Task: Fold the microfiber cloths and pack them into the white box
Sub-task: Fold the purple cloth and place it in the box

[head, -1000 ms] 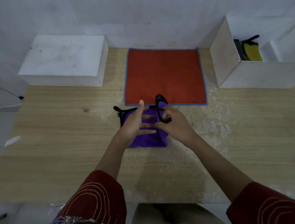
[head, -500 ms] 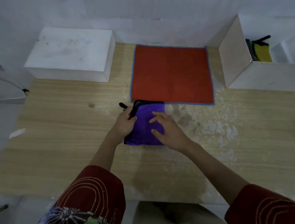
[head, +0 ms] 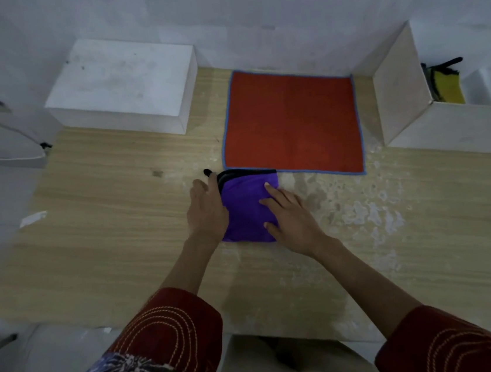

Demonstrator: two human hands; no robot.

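Note:
A purple microfiber cloth [head: 245, 207] with black trim lies folded small on the wooden table [head: 121, 230]. My left hand [head: 206, 211] rests against its left edge, fingers straight. My right hand [head: 289, 214] lies flat on its right part, fingers spread. Just beyond it an orange cloth [head: 290, 122] with a blue border lies spread flat. At the far right stands an open white box [head: 401, 88] with a yellow cloth [head: 447, 86] with black trim inside.
A closed white box [head: 125, 83] stands at the back left against the wall. The tabletop to the right of my hands has worn, flaking patches [head: 362, 203]. The table's near edge runs just above my sleeves.
One second ago my right hand was holding the black-trimmed edge up over the purple cloth; that edge is now laid down and both hands lie flat on the folded cloth.

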